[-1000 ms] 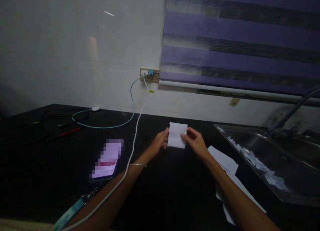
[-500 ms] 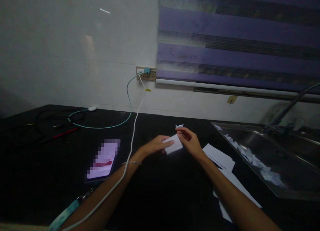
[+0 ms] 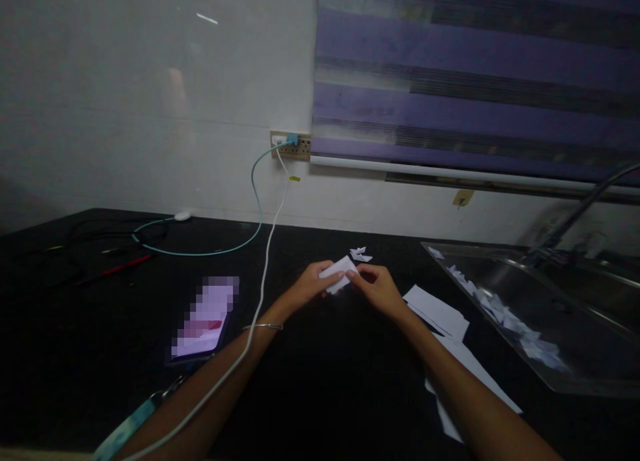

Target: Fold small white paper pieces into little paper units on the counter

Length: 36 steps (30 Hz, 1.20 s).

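A small folded piece of white paper point(image 3: 340, 273) is held up between both hands over the black countertop. My left hand point(image 3: 314, 282) is closed on its left side, thumb lying across the paper's face. At the right edge my right hand point(image 3: 376, 285) pinches the paper between thumb and fingers; the fingertips are partly hidden behind it. Just beyond the hands lie small folded paper pieces point(image 3: 361, 254). White paper sheets point(image 3: 440, 314) lie right of my right hand, partly under the forearm.
Several folded paper pieces point(image 3: 510, 318) line the rim of the metal sink point(image 3: 600, 361) at right. A phone point(image 3: 205, 321) with a teal strap point(image 3: 127, 428) lies left. A white cable point(image 3: 263, 268) runs from the wall socket point(image 3: 291, 145) across my left forearm.
The paper has been turned and tilted in my hands. My right hand has moved lower along its right edge, uncovering more of the small folded pieces behind.
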Available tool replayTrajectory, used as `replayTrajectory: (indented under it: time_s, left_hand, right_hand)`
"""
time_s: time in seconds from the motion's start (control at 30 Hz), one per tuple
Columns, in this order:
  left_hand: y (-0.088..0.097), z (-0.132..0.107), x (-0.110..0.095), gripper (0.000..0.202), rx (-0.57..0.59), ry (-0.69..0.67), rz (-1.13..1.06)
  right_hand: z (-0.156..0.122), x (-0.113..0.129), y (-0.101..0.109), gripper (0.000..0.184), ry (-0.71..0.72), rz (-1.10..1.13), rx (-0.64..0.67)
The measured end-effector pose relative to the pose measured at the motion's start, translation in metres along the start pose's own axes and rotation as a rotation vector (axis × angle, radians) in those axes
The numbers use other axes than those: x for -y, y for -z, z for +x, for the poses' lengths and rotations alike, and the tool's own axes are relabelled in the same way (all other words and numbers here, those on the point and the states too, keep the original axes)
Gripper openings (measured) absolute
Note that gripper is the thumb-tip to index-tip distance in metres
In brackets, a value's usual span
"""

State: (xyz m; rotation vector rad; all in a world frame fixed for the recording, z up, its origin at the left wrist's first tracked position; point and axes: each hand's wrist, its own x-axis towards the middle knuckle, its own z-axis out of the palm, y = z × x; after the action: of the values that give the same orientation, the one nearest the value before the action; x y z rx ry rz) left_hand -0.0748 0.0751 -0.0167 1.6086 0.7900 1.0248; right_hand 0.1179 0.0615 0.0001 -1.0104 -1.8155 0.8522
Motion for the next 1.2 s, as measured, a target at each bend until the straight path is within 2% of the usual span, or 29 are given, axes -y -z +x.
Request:
replayTrajectory:
  time_s: [0.07, 0.13, 0.3, 0.6, 0.73, 0.83, 0.97, 1.2]
  left_hand:
    - [0.000, -0.001, -0.002, 0.044, 0.044, -0.001, 0.004]
    - [0.001, -0.001, -0.002, 0.046, 0.041, 0.002, 0.025]
    - [-0.001, 0.001, 0.001, 0.046, -0.034, -0.019, 0.055]
    - [-0.004, 0.002, -0.001, 0.041, -0.130, -0.042, 0.113]
    - [-0.005, 0.000, -0.006, 0.042, -0.029, -0.028, -0.002]
    - [-0.004, 0.000, -0.003, 0.043, 0.040, 0.000, -0.052]
    - [-0.004, 0.001, 0.007, 0.043, 0.029, -0.016, 0.079]
    - [-0.003, 0.001, 0.011, 0.047, 0.067, -0.074, 0.174]
  right_hand:
    - [0.001, 0.000, 0.002, 0.035, 0.020, -0.026, 0.021]
    - [0.002, -0.001, 0.004, 0.037, 0.031, -0.056, 0.044]
    - [0.002, -0.002, 0.004, 0.040, 0.008, -0.062, 0.069]
    - [0.003, -0.006, 0.001, 0.045, 0.054, -0.060, 0.063]
    - [0.002, -0.007, 0.001, 0.043, 0.052, -0.115, 0.031]
    - [0.000, -0.005, 0.002, 0.041, 0.067, -0.175, 0.104]
    - [-0.002, -0.004, 0.003, 0.038, 0.127, -0.226, 0.246]
    - [0.000, -0.006, 0.009, 0.039, 0.107, -0.266, 0.285]
